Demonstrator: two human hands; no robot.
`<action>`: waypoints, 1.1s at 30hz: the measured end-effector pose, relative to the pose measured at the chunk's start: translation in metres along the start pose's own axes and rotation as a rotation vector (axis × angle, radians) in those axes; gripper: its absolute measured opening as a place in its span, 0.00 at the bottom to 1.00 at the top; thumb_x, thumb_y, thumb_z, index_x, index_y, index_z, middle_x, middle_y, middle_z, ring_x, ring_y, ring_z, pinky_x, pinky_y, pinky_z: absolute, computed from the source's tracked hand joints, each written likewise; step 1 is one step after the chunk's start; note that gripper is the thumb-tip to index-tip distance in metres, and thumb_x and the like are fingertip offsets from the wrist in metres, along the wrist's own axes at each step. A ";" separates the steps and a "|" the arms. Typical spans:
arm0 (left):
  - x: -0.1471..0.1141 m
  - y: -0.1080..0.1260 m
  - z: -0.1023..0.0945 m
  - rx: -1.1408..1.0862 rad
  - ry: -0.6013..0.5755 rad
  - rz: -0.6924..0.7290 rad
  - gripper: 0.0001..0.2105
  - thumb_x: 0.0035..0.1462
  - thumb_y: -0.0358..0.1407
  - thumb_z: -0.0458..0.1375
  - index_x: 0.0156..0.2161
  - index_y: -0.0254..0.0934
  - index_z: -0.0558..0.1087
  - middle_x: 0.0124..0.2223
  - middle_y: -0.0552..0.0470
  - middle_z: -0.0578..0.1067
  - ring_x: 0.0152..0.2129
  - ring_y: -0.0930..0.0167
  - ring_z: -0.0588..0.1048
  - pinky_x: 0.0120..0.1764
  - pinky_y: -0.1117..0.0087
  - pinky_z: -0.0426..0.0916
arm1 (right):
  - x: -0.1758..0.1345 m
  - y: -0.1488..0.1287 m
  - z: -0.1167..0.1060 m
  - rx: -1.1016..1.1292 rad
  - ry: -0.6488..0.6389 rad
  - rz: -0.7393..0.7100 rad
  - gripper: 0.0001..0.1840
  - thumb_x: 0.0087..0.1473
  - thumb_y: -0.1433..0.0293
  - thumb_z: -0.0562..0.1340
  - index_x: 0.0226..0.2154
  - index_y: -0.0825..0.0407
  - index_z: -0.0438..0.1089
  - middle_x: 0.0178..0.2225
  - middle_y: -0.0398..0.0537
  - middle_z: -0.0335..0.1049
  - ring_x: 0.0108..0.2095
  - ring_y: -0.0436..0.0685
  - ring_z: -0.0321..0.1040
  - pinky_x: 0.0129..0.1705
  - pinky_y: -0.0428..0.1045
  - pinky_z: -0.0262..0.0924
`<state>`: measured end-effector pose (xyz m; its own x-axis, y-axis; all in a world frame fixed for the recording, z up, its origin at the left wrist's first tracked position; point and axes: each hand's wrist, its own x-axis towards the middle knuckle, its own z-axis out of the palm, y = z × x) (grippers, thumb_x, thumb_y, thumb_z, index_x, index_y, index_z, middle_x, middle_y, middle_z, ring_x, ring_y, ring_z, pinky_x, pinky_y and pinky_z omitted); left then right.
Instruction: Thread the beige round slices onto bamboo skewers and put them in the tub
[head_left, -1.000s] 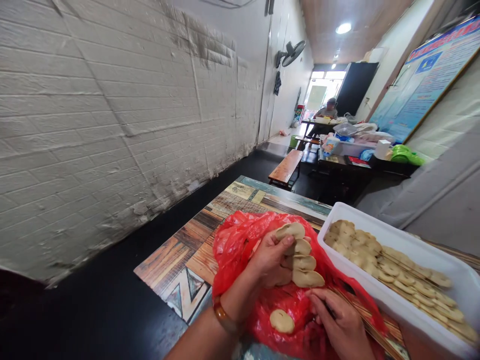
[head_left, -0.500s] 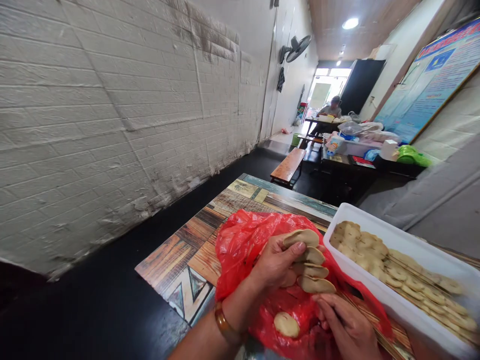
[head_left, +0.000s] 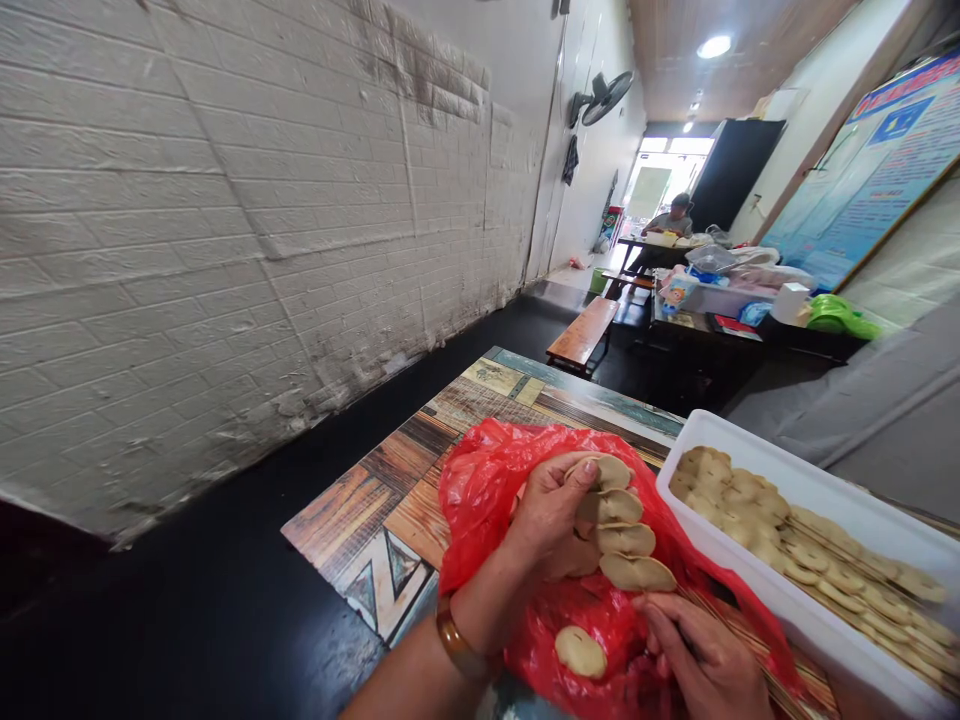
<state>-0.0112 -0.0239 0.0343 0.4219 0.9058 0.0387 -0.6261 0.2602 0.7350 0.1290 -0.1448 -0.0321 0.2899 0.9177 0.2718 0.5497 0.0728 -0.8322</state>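
In the head view my left hand (head_left: 551,505) is closed on the upper part of a row of thin, pale beige discs (head_left: 626,540), which overlap one another. Just below the lowest disc, my right hand (head_left: 709,645) has its thumb and fingers pinched together, apparently on the skewer that carries them; the skewer is mostly hidden. Both hands are above a crumpled red plastic bag (head_left: 480,480). A single loose disc (head_left: 580,652) lies on the bag between my wrists. Several thin bamboo skewers (head_left: 810,690) lie beside my right hand.
A white plastic bin (head_left: 810,480) full of skewered discs (head_left: 832,580) stands at the right on the wood-patterned table (head_left: 352,510). Beyond are a bench (head_left: 585,332), a cluttered table with a green item (head_left: 836,315), and a seated person (head_left: 675,220). A brick-patterned wall (head_left: 300,220) runs along the left.
The view has shifted slightly, so everything sits a little further right. My left fingers have closed a little over the top disc; the right hand keeps its pinch.
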 end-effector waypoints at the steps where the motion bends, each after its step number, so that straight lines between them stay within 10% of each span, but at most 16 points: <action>1: 0.000 0.000 0.000 0.007 -0.008 0.000 0.17 0.47 0.44 0.63 0.36 0.30 0.77 0.28 0.46 0.77 0.22 0.72 0.72 0.27 0.73 0.63 | 0.000 0.000 0.000 -0.012 -0.014 -0.010 0.20 0.52 0.50 0.57 0.26 0.46 0.75 0.16 0.40 0.65 0.17 0.51 0.63 0.26 0.45 0.62; 14: -0.003 0.000 0.001 -0.006 -0.078 -0.038 0.18 0.48 0.46 0.62 0.37 0.30 0.77 0.29 0.45 0.76 0.24 0.68 0.73 0.28 0.71 0.63 | -0.003 0.003 0.002 -0.007 0.005 0.016 0.22 0.52 0.49 0.57 0.27 0.48 0.76 0.17 0.41 0.66 0.16 0.51 0.62 0.28 0.47 0.64; 28: 0.013 -0.004 -0.009 -0.041 0.107 -0.071 0.17 0.44 0.42 0.65 0.39 0.33 0.74 0.32 0.50 0.76 0.27 0.72 0.72 0.34 0.72 0.65 | 0.001 0.009 -0.009 0.016 -0.158 0.161 0.16 0.54 0.56 0.59 0.33 0.51 0.74 0.22 0.43 0.70 0.20 0.52 0.66 0.26 0.47 0.63; 33: 0.010 -0.010 -0.008 -0.115 -0.037 -0.325 0.21 0.55 0.48 0.54 0.46 0.33 0.71 0.36 0.46 0.76 0.33 0.68 0.74 0.39 0.66 0.67 | 0.006 0.006 -0.008 0.283 -0.137 0.282 0.16 0.53 0.55 0.60 0.33 0.52 0.72 0.21 0.40 0.66 0.17 0.49 0.62 0.21 0.44 0.58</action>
<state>-0.0060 -0.0148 0.0215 0.6335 0.7573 -0.1587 -0.5238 0.5707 0.6324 0.1402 -0.1423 -0.0315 0.2809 0.9590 -0.0367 0.2213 -0.1019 -0.9699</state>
